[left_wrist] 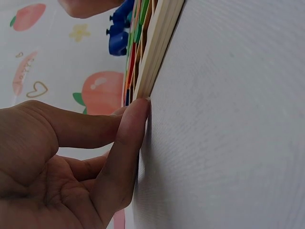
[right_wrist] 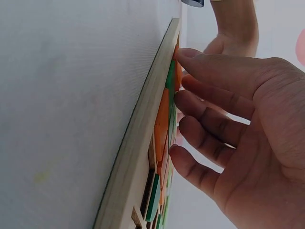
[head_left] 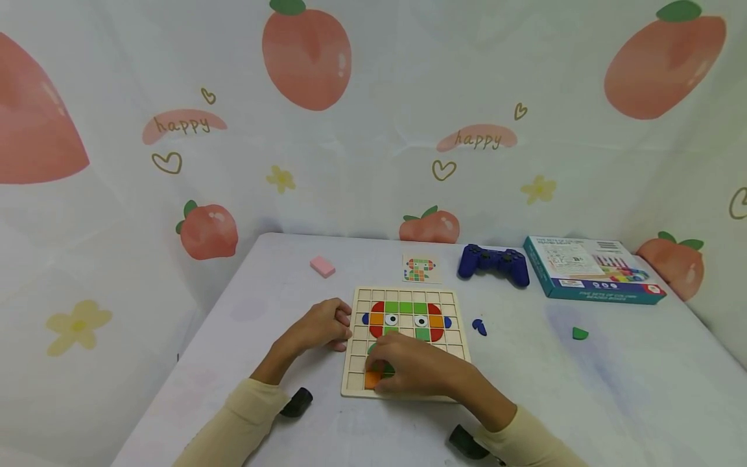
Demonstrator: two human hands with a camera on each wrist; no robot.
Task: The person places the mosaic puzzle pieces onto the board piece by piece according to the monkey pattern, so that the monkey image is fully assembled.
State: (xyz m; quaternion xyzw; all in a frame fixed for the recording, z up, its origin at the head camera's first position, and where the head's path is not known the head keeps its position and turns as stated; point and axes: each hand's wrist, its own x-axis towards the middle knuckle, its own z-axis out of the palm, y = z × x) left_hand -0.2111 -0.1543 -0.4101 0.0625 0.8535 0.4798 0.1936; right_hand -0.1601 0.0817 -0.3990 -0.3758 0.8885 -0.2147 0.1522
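A wooden grid board (head_left: 353, 383) lies on the white table, with coloured tiles forming a face-like figure with two eye tiles (head_left: 391, 320). My left hand (head_left: 323, 324) holds the board's left edge, thumb and finger meeting at its rim in the left wrist view. Over the lower left of the board, my right hand (head_left: 417, 364) has its thumb and index finger curled at an orange tile (head_left: 371, 381) near the front corner. In the right wrist view the other fingers (right_wrist: 195, 169) bend close over the tiles. The right hand hides part of the figure's lower rows.
Behind the board lies a pattern card (head_left: 421, 268), beside a blue game controller (head_left: 493, 263) and a teal-edged box (head_left: 595, 269). A pink block (head_left: 322, 266) sits at the back left. Small blue pieces (head_left: 480, 327) and a green piece (head_left: 580, 333) lie to the right.
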